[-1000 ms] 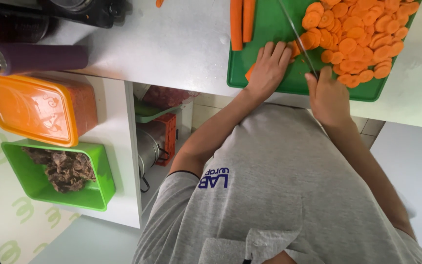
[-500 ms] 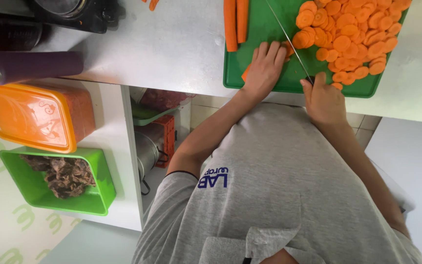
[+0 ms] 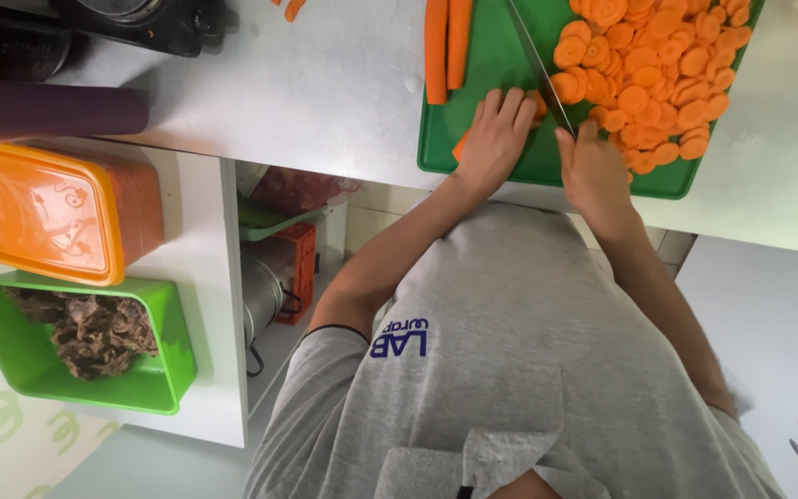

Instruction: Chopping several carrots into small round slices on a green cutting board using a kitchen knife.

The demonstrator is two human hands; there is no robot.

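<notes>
The carrot piece [image 3: 536, 103] being cut lies on the green cutting board [image 3: 501, 157], near its lower edge, mostly hidden beneath the left hand [image 3: 494, 140]; that hand presses down on it with fingers together and curled over the top; the knife [image 3: 539, 63] stands just beside those fingers, its blade slanting up and away across the board; the right hand [image 3: 591, 173] has its fingers clamped on the knife handle, which is hidden inside the grip; a heap of round carrot slices [image 3: 658, 74] covers the right part of the board, touching the blade's far side; two whole peeled carrots [image 3: 446, 46] lie side by side along the board's left edge; the board rests on the pale tabletop [image 3: 307, 92]; a purple cylinder [image 3: 53, 109] lies at the tabletop's left end; below it, on a white shelf, sit an orange lidded box [image 3: 43, 211] and a green tub [image 3: 94, 379] holding dark shredded stuff; the person wears a grey shirt [image 3: 510, 370].
</notes>
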